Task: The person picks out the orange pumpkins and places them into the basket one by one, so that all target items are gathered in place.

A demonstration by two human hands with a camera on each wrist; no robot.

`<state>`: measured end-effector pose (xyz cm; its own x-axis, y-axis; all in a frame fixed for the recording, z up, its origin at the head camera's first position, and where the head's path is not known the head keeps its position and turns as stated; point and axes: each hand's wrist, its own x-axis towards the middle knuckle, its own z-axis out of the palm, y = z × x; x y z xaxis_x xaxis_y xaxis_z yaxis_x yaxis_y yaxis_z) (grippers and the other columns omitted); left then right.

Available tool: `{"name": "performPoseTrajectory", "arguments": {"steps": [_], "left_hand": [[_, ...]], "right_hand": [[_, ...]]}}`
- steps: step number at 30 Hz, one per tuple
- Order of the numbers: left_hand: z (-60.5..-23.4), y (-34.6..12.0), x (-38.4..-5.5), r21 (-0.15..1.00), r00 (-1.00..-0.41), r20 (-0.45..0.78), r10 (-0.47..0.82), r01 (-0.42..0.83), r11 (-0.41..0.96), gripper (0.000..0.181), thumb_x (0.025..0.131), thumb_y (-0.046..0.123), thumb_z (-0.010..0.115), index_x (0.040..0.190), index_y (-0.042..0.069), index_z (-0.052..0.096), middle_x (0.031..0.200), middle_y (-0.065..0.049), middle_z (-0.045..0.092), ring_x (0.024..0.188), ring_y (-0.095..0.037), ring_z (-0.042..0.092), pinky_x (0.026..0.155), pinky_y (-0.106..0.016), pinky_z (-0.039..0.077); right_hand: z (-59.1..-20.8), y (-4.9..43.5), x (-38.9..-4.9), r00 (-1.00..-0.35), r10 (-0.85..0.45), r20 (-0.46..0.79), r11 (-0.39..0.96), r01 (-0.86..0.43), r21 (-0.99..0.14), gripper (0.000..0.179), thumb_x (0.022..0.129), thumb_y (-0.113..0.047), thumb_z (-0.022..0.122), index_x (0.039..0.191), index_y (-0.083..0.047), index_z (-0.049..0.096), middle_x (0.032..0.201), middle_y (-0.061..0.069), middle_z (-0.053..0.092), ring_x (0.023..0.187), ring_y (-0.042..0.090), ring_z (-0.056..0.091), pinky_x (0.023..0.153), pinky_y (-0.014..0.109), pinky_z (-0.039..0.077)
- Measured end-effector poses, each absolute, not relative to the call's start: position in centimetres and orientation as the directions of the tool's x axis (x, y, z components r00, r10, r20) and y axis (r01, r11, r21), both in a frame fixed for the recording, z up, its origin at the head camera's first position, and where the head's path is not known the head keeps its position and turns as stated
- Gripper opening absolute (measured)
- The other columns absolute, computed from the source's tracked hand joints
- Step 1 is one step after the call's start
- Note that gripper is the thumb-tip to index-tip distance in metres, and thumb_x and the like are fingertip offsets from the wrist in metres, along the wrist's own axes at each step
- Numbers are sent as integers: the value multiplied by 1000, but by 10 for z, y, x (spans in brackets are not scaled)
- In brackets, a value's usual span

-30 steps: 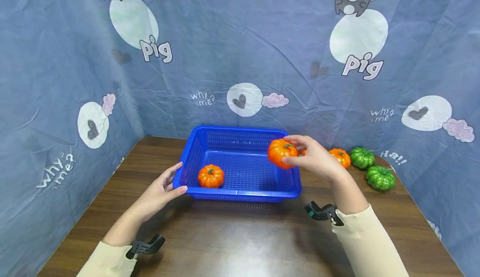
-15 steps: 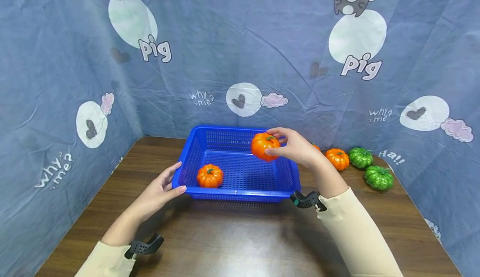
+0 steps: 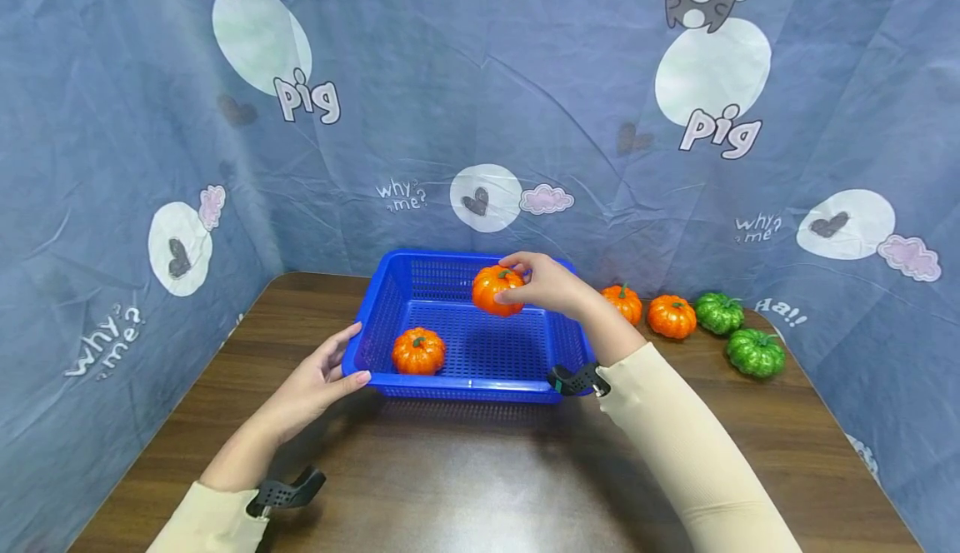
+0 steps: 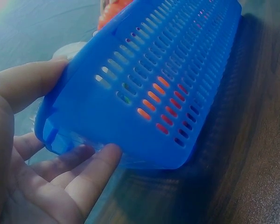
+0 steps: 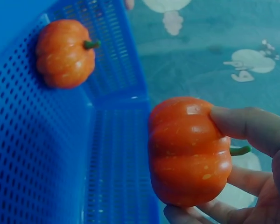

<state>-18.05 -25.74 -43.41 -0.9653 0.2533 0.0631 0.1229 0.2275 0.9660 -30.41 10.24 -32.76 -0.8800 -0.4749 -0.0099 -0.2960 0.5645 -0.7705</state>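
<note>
My right hand holds a small orange pumpkin above the blue plastic basket. Thumb and fingers grip the pumpkin's sides, with its green stem toward the palm in the right wrist view. At the basket's near left corner, my left hand grips the rim, thumb on the near side and fingers around the left side. Inside the basket, near that corner, another orange pumpkin sits on the perforated floor. Through the slots in the left wrist view, some of its orange shows.
Right of the basket, two orange pumpkins stand on the wooden table, one partly behind my right arm. Beyond them are two green pumpkins near the table's right edge. A blue printed cloth hangs close behind the basket.
My right hand has moved left with the pumpkin, from the basket's right rim to over its middle. An orange pumpkin behind the arm has come into view. The left hand keeps its grip.
</note>
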Motion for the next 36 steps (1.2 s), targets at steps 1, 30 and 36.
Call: {"name": "performPoseTrajectory", "arguments": {"steps": [1,30,36], "left_hand": [[-434,-257,-181,967,-964,70,257,129,221,78,97,10,66,158,4,19,151,-35,34,133,-50,45,96,-24,51],[-435,-258,-183,965,-967,64,247,123,233,76,97,10,66,158,4,21,151,-35,35,132,-50,46,95,-27,52],[-436,-259,-182,964,-971,52,235,110,241,77,97,12,67,159,6,22,153,-32,34,134,-49,45,97,-29,51]], "right_hand": [[-329,100,-307,-880,-474,-15,572,-295,-765,61,83,-23,81,137,-5,57,129,20,57,105,29,61,87,36,55],[-384,46,-354,-865,-466,-186,644,-187,-741,60,84,-17,80,137,-1,56,138,23,55,126,33,54,105,39,46],[-395,43,-356,-867,-462,-189,617,-161,-770,59,82,-12,81,134,1,57,135,24,56,123,33,55,102,37,48]]}}
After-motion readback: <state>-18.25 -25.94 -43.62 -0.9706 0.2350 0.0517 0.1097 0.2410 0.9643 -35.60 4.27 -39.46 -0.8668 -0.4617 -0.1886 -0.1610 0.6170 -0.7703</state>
